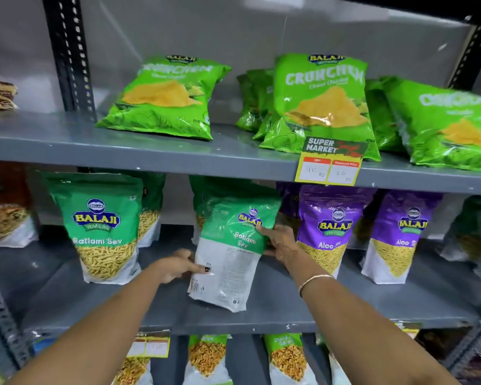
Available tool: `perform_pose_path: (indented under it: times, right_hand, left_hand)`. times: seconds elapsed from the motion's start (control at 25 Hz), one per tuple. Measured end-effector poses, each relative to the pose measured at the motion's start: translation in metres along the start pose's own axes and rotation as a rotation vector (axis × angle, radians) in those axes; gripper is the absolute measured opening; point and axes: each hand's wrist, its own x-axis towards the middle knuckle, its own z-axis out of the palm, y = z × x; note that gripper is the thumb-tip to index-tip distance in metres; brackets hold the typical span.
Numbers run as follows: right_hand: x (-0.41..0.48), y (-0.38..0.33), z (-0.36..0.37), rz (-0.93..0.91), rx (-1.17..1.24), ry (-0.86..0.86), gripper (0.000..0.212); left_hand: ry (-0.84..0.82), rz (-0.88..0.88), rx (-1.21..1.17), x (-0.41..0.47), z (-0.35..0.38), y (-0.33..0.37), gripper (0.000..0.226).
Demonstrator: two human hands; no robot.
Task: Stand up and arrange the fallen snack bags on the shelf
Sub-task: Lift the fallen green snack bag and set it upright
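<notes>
Rightmost green bag (453, 123) cut off, blurred

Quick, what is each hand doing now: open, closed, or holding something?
Left hand: closed on the lower left edge of the Ratlami Sev bag.
Right hand: closed on the same bag's right edge.

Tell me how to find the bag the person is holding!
Find the grey middle shelf, just under the yellow price tag. Between a green Ratlami Sev bag and purple Aloo Sev bags is the held bag, gripped by both hands. Only it tilts, showing its white printed back.
</notes>
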Motion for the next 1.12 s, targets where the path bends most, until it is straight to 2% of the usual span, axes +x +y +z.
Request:
perform_pose_path:
  times: [0.16, 0.32, 0.4, 0.48, 0.56, 0.6, 0.68, 0.76, 0.88, 0.92, 1.0, 1.12]
  right_hand:
    - [0.011, -0.015, 0.020, -0.194, -0.104, 0.033, 0.017]
    - [0.024, 0.003, 0.021, -0.276, -0.184, 0.020, 0.018]
    - [0.025, 0.012, 0.016, -0.284, -0.318, 0.020, 0.030]
    - [0.021, 0.030, 0.009, -0.246, -0.459, 0.066, 0.040]
    - [0.012, 0.057, 0.002, -0.196, -0.563, 0.056, 0.029]
    - [0.008, 0.073, 0.003, -0.168, -0.611, 0.032, 0.032]
    - [-0.001, 0.102, 0.009, -0.116, -0.660, -0.089, 0.043]
    - [-0.009, 0.118, 0.018, -0.119, -0.611, -0.148, 0.054]
    - [-0.009, 0.125, 0.029, -0.139, -0.650, -0.138, 0.083]
    - [-0.009, 0.125, 0.032, -0.141, -0.674, -0.124, 0.089]
    - [-0.010, 0.126, 0.035, -0.135, -0.635, -0.092, 0.095]
    - [-0.006, 0.126, 0.035, -0.139, -0.566, -0.031, 0.077]
  left_hand:
    - [0.280, 0.122, 0.008, 0.014, 0.011, -0.002, 0.037]
    - [0.416, 0.168, -0.042, 0.024, 0.028, -0.013, 0.052]
    - [0.464, 0.171, -0.084, 0.024, 0.033, -0.015, 0.052]
    - [0.459, 0.161, -0.065, 0.026, 0.035, -0.018, 0.060]
    - [0.432, 0.148, -0.017, 0.028, 0.040, -0.018, 0.075]
    - [0.428, 0.136, 0.022, 0.026, 0.044, -0.016, 0.084]
    - [0.448, 0.092, 0.137, 0.022, 0.057, -0.011, 0.089]
    - [0.448, 0.073, 0.207, 0.016, 0.068, -0.004, 0.089]
    - [0.304, 0.095, 0.146, 0.013, 0.075, 0.004, 0.100]
    - [0.249, 0.113, 0.078, 0.013, 0.075, 0.005, 0.095]
    - [0.197, 0.167, 0.022, 0.005, 0.076, 0.013, 0.068]
    - [0.135, 0.126, 0.108, -0.002, 0.068, 0.019, 0.058]
